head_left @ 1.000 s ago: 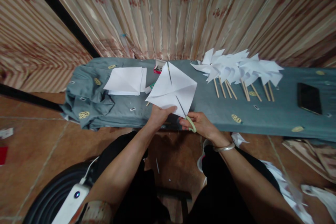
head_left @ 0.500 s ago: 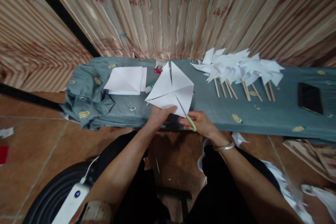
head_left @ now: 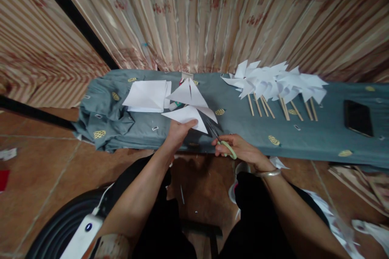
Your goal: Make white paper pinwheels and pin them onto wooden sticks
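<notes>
A white paper sheet [head_left: 187, 114], slit in from its corners, is pinched at its near edge by my left hand [head_left: 180, 130]. Its flaps stand apart and tilt above the cloth. My right hand [head_left: 235, 145] grips scissors [head_left: 226, 147] with pale green handles. Their dark blades point up and left, just right of the paper, and appear clear of it. Behind the sheet, a small box [head_left: 186, 76] and a green-and-white item [head_left: 174, 106] are partly covered. To the left lies a stack of white paper squares [head_left: 145, 96].
Several white paper pinwheels [head_left: 275, 79] on wooden sticks lie overlapped on the right of the cloth-covered table [head_left: 249, 129]. A dark phone [head_left: 358, 117] rests farther right. A pleated curtain [head_left: 197, 20] hangs behind. White paper [head_left: 331, 218] and scraps are on the floor.
The scissors have come out of the paper's slit, moving right and toward me with my right hand. My left hand has shifted slightly left, tilting the sheet so its flaps spread.
</notes>
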Available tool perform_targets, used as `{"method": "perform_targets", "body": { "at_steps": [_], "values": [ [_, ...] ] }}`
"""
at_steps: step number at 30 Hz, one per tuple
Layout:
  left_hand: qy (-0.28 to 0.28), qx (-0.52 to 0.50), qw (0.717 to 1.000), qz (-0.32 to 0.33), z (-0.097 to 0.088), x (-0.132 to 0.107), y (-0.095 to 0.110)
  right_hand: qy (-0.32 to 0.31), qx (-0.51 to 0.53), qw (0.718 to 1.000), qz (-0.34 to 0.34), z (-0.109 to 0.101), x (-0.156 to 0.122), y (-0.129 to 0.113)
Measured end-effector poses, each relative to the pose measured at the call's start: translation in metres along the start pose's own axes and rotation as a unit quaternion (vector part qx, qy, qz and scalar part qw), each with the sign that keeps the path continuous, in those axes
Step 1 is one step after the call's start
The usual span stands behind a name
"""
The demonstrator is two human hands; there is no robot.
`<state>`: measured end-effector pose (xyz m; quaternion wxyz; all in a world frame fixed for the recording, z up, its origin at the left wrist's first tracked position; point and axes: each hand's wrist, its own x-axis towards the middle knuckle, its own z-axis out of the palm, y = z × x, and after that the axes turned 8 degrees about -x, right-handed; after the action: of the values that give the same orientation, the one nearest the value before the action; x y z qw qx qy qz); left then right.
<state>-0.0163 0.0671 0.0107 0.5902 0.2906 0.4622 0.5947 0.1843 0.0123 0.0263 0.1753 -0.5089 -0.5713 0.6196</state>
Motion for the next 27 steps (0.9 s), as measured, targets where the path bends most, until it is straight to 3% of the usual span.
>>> {"method": "perform_targets", "body": {
  "at_steps": [3,6,9,13,16,19,22,27],
  "values": [
    [-0.003,-0.048,0.999,-0.019,-0.002,0.002,0.011,-0.029,-0.001,0.999,0.016,-0.016,-0.013,0.000],
    [-0.018,-0.071,0.997,-0.022,-0.003,0.001,0.019,-0.004,0.011,1.000,0.024,-0.032,-0.022,0.002],
    [-0.034,-0.059,0.997,-0.034,-0.005,-0.003,0.020,0.099,0.036,0.994,0.001,-0.043,-0.022,0.005],
    [-0.073,-0.031,0.995,-0.057,-0.006,-0.013,0.013,0.288,0.066,0.953,-0.061,-0.048,-0.009,0.007],
    [-0.111,-0.001,0.990,-0.082,-0.006,-0.023,0.007,0.347,0.068,0.931,-0.087,-0.049,0.002,0.005],
    [-0.128,0.023,0.984,-0.121,-0.006,-0.033,0.006,0.341,0.077,0.932,-0.092,-0.049,0.010,0.000],
    [-0.133,0.030,0.978,-0.155,-0.006,-0.039,0.006,0.295,0.083,0.948,-0.088,-0.049,0.015,-0.004],
    [-0.134,0.029,0.979,-0.153,-0.006,-0.041,0.006,0.227,0.092,0.966,-0.081,-0.046,0.015,-0.007]
  ]
}}
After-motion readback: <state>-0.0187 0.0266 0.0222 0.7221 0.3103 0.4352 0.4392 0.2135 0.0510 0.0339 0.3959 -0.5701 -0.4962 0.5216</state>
